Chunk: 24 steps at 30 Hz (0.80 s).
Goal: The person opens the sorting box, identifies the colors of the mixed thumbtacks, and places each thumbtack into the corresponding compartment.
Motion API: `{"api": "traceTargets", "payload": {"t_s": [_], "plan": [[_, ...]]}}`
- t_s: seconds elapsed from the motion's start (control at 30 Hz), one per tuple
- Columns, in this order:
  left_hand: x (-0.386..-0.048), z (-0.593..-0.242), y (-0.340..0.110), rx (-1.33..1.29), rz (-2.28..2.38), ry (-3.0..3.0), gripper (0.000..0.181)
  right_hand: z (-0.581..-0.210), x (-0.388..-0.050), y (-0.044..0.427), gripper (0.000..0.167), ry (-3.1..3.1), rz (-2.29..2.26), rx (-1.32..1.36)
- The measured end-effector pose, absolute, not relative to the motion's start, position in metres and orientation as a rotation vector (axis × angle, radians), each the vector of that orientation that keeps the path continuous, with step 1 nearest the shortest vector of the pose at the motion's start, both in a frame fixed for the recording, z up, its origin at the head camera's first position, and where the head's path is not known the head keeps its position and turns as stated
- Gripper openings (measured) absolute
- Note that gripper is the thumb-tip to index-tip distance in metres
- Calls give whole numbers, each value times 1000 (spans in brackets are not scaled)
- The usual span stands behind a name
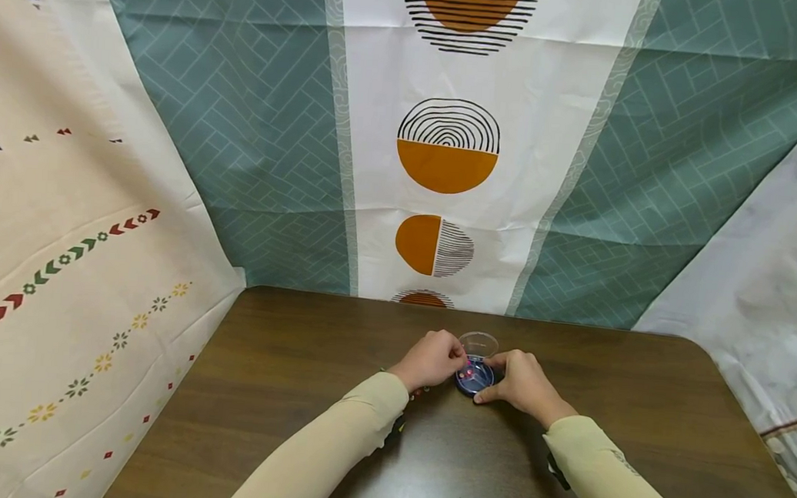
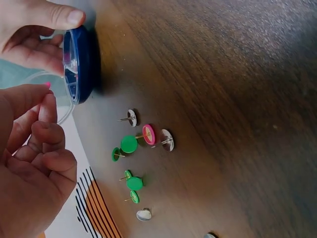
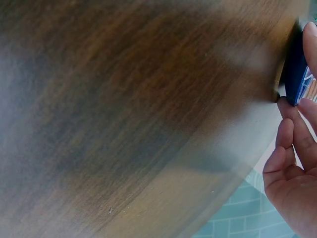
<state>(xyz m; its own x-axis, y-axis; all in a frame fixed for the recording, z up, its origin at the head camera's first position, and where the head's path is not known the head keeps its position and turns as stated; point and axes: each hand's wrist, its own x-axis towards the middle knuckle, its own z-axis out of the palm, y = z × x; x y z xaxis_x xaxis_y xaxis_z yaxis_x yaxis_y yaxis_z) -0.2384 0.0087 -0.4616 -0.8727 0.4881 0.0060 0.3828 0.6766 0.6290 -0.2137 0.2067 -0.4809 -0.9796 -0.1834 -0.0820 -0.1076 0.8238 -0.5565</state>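
A round blue container (image 1: 475,382) with clear dividers sits on the table, its transparent lid (image 1: 480,333) raised at the back. My right hand (image 1: 525,384) grips its rim from the right, thumb at the near side and fingers farther back. Over the container's left part, my left hand (image 1: 428,361) pinches a small pink thumbtack (image 2: 48,85) between thumb and index finger; only a bit of it shows. A few pink pieces (image 1: 469,372) lie inside the container. Below my left hand, loose thumbtacks lie on the wood: several green (image 2: 129,144), one pink (image 2: 149,134) and several silver (image 2: 167,140).
The brown wooden table (image 1: 277,395) runs back to a hanging cloth (image 1: 276,117) with teal and white panels. A cream patterned cloth (image 1: 60,218) hangs at the left and a whitish one (image 1: 773,252) at the right.
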Motion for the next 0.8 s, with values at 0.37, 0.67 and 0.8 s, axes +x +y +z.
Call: {"api": "traceTargets", "payload": {"t_s": [0.37,0.67,0.8], "plan": [[-240,-461,10,735,881,2766,14,-480,-216,207,71,2892,-862,-249],[-240,-458,11,741,883,2759,14,-483,-216,208,71,2890,-859,-249],[-241,-458,12,759,887,2763,13,-483,-215,207,70,2891,-858,-248]]}}
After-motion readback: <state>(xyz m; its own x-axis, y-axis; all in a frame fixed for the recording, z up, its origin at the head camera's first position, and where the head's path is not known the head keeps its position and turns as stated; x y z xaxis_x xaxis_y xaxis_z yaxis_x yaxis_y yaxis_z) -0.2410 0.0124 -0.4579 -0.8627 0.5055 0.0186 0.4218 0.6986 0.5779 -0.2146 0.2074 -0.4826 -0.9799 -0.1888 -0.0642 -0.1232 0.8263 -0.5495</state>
